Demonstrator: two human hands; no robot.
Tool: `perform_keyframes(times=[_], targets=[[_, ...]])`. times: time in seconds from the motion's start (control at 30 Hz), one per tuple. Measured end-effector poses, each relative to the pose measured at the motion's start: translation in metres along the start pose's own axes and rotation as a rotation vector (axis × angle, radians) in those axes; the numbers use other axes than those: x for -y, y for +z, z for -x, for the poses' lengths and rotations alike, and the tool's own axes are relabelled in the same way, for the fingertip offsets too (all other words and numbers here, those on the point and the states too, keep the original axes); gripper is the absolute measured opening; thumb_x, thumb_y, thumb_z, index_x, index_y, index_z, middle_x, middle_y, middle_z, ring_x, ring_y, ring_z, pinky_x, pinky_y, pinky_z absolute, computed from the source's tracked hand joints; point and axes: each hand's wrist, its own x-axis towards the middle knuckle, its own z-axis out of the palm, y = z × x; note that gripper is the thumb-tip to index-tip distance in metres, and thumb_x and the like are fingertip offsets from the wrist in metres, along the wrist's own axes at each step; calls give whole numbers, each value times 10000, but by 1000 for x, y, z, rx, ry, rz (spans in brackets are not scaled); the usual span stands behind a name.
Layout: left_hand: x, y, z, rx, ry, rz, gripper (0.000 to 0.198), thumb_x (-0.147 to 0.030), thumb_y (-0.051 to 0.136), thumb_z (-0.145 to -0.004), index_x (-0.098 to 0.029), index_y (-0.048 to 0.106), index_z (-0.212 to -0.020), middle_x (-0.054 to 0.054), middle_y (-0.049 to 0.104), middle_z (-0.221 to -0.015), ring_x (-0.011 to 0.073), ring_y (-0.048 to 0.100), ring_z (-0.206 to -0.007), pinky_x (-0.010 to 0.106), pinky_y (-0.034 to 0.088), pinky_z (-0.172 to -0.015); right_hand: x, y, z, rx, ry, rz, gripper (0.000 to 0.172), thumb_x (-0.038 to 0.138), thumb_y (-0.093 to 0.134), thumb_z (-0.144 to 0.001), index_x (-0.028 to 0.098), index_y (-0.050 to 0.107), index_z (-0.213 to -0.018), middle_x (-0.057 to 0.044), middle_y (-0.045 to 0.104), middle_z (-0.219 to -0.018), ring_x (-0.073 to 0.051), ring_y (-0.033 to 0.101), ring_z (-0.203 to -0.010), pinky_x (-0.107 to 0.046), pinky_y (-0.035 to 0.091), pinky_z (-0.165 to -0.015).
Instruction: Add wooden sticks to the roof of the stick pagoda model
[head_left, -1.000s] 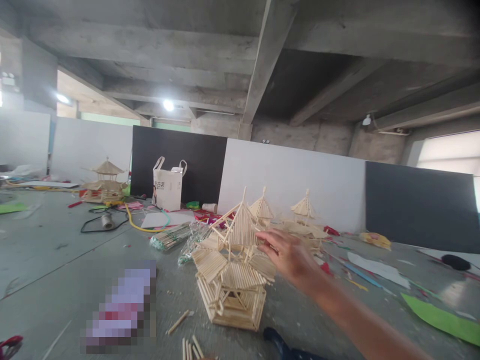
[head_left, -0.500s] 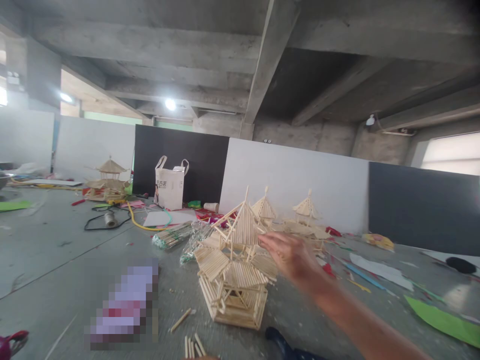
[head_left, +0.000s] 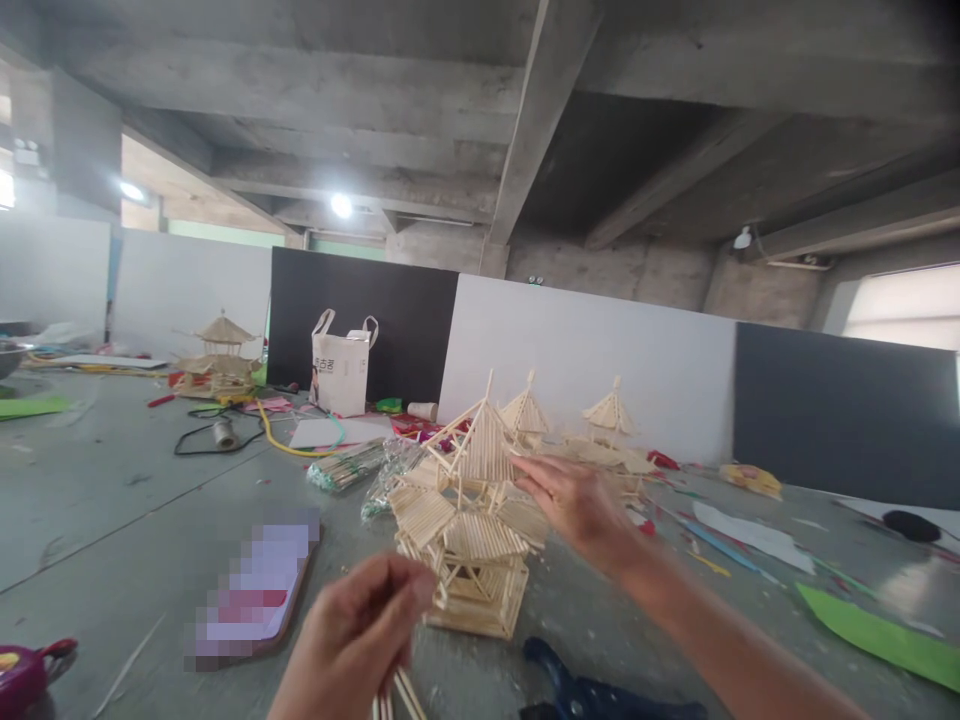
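Pale wooden-stick pavilion model (head_left: 484,541) stands mid-view on the flat grey work surface (head_left: 90,585). My right hand (head_left: 581,505), fingers nearly together, is at its upper roof's right side; can't tell if gripping. My left hand (head_left: 360,630), curled, hides the base's left; hold unclear. Thin pale sticks (head_left: 406,692) below: cut off.

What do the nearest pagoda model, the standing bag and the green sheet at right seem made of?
Pagoda model: probably wood or bamboo, pale and apparently unvarnished; thin parallel sticks form its roofs.
Bag: likely canvas or similar cloth, matte off-white with dark print; looped handles suggest fabric.
Green sheet: perhaps paper or thin foam, smooth, plain-coloured and thin-edged; I can't tell which.
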Motion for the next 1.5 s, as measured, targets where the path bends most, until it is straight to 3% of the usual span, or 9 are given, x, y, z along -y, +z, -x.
perform_keyframes(times=[0.07,0.2,0.33,0.43,0.67,0.8,1.03,1.5], targets=[[-17,1,-19,-219,210,-197,217,-393,505,-755,-187,570,-754,-54,441,-523,80,387,-456,190,295,-436,1,2,0,-1,8,-5,269,142,478,-825,182,613,-1054,-77,676,-978,-195,627,-877,-320,502,-767],[-42,8,-67,-445,415,-413,152,-316,477,-770,-195,543,-834,3,586,-786,122,532,-662,227,405,-604,2,7,0,-27,32,-3,256,139,462,-824,181,637,-1005,-92,677,-975,-214,626,-887,-341,499,-768],[-51,21,-107,-425,443,-470,167,-296,480,-770,-175,538,-870,32,612,-818,145,572,-704,257,420,-656,3,7,-1,-30,31,-8,218,144,468,-828,198,647,-942,-74,691,-920,-194,638,-817,-307,496,-729],[-48,30,-120,-362,441,-493,135,-259,499,-754,-172,558,-838,29,639,-772,151,592,-696,254,421,-652,5,4,-2,-14,31,-28,201,131,487,-822,205,638,-931,-56,694,-889,-180,635,-797,-280,482,-716],[-47,37,-124,-292,428,-554,130,-170,542,-694,-172,579,-819,24,647,-753,160,592,-700,244,412,-636,9,2,-1,15,112,-123,239,124,488,-807,197,639,-976,-83,683,-936,-224,618,-866,-336,452,-778],[-48,35,-126,-285,432,-557,131,-165,540,-697,-169,578,-823,22,646,-755,154,590,-697,236,409,-631,8,-1,-3,2,244,-237,226,206,501,-810,202,648,-981,-73,680,-967,-215,619,-893,-316,462,-783],[-47,35,-126,-290,425,-559,112,-155,535,-702,-175,571,-806,10,631,-731,146,578,-677,230,391,-614,-4,4,-17,31,515,-453,268,334,552,-754,138,688,-875,-20,656,-551,-155,608,-508,-236,465,-490],[-48,35,-127,-290,396,-555,117,-149,569,-689,-180,566,-802,-7,617,-720,138,571,-671,218,378,-602,2,7,-24,-15,617,-491,201,291,566,-695,151,696,-759,10,598,-467,-118,538,-430,-210,394,-446]])
